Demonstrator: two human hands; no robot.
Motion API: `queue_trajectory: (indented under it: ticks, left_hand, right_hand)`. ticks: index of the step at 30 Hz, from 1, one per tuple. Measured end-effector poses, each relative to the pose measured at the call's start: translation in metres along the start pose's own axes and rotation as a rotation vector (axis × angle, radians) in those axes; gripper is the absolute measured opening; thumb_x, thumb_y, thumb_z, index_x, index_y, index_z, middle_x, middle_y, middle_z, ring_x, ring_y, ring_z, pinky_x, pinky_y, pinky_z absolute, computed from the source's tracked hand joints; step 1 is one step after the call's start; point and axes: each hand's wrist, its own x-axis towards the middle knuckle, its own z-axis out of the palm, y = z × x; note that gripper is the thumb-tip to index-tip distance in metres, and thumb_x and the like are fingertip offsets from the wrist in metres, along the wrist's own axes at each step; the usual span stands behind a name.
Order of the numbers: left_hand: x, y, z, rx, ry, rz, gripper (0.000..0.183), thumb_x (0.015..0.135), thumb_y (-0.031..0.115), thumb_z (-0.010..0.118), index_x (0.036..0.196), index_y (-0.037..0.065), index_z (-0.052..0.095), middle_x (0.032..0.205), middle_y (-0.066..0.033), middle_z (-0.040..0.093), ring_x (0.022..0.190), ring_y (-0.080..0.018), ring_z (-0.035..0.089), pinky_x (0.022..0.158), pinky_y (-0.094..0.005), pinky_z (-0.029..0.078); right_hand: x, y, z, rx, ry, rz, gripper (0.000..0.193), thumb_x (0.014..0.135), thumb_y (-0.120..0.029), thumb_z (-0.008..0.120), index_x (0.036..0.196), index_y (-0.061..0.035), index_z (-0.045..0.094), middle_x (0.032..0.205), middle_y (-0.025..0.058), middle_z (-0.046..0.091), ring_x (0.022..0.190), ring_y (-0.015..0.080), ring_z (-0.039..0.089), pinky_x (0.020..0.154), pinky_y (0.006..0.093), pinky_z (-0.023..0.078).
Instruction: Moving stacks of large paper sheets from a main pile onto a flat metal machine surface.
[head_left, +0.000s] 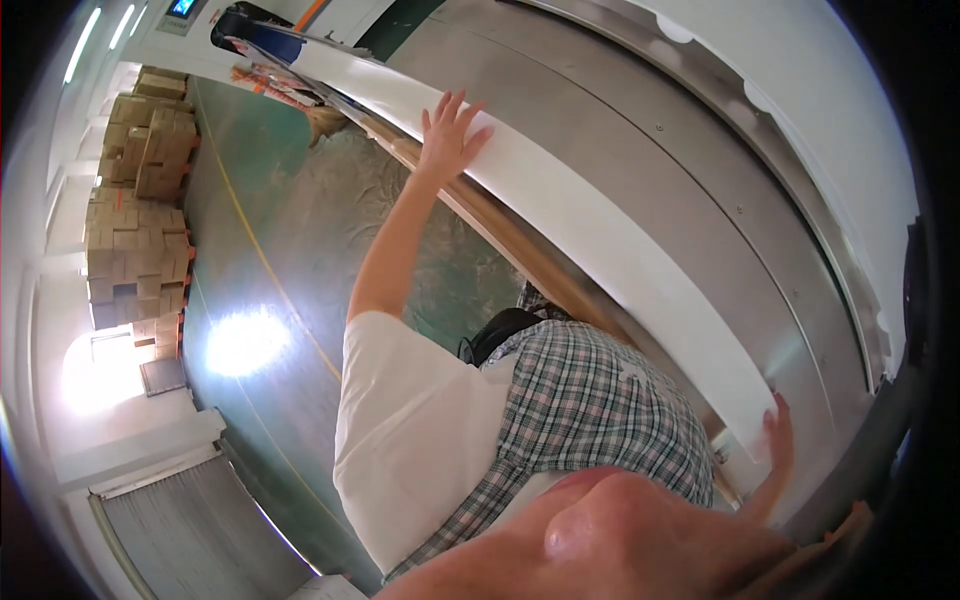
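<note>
A long white strip (pixel 600 225), which looks like a smooth sheet or panel, runs along the front edge of a grey metal machine bed (pixel 620 110). My left hand (pixel 455 140) lies flat on the strip toward its far left part, fingers spread and holding nothing. At the strip's near right end is my right hand (pixel 780 435), with its fingers stretched out against the white surface. That hand is small at the picture's rim, and part of it is hard to make out. A checked apron (pixel 600 400) over a white sleeve covers my body beside the strip.
A brown rail (pixel 515 240) runs below the strip. Stacked cardboard boxes (pixel 140 245) stand on pallets along the left wall. A grey roller shutter (pixel 205 530) is at lower left. A small lit screen (pixel 183 8) is at upper left, and a yellow line (pixel 240 215) crosses the green floor.
</note>
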Motion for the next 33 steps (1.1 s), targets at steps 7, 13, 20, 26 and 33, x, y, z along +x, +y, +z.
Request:
queue_trajectory:
  ticks: [7,13,20,26,33]
  left_hand:
    - [-0.059,0.02,0.004,-0.122,0.166,0.046,0.041,0.076,0.033,0.056,0.112,0.014,0.055,0.125,-0.0115,0.046,0.121,-0.0293,0.037,0.101,-0.0524,0.015]
    - [-0.059,0.017,0.009,-0.173,0.251,0.027,0.037,0.074,0.03,0.057,0.106,0.012,0.058,0.119,-0.0113,0.051,0.117,-0.0259,0.043,0.101,-0.0499,0.018]
    - [-0.058,0.012,0.009,-0.193,0.251,0.069,0.036,0.071,0.033,0.06,0.101,0.013,0.06,0.115,-0.0102,0.053,0.114,-0.0254,0.045,0.1,-0.0503,0.021]
    - [-0.057,0.006,0.001,-0.277,0.169,0.15,0.034,0.071,0.026,0.062,0.1,0.011,0.059,0.115,-0.0121,0.053,0.114,-0.0262,0.045,0.099,-0.0505,0.024]
    - [-0.042,-0.032,-0.016,-0.367,0.003,0.299,0.041,0.071,0.031,0.064,0.105,0.009,0.056,0.122,-0.0158,0.047,0.117,-0.0306,0.042,0.099,-0.0514,0.025]
  right_hand:
    - [0.023,-0.134,0.087,0.063,-0.387,-0.213,0.048,0.078,-0.02,0.061,0.119,-0.0008,0.045,0.116,0.0095,0.047,0.109,0.0188,0.043,0.094,0.0308,0.031]
    - [0.074,-0.216,0.165,-0.03,-0.399,-0.446,0.049,0.079,-0.027,0.061,0.117,0.0002,0.046,0.11,0.0112,0.049,0.106,0.0213,0.044,0.092,0.0311,0.033]
    - [0.125,-0.323,0.261,-0.147,-0.364,-0.644,0.051,0.083,-0.033,0.055,0.119,0.002,0.044,0.112,0.0165,0.049,0.104,0.0245,0.047,0.091,0.0333,0.035]
    - [0.163,-0.407,0.333,-0.177,-0.31,-0.705,0.051,0.081,-0.037,0.054,0.115,0.0,0.048,0.105,0.02,0.051,0.099,0.0304,0.049,0.087,0.035,0.038]
    - [0.186,-0.465,0.38,-0.181,-0.338,-0.7,0.05,0.08,-0.037,0.055,0.116,-0.0031,0.048,0.107,0.0193,0.05,0.1,0.032,0.049,0.087,0.0365,0.039]
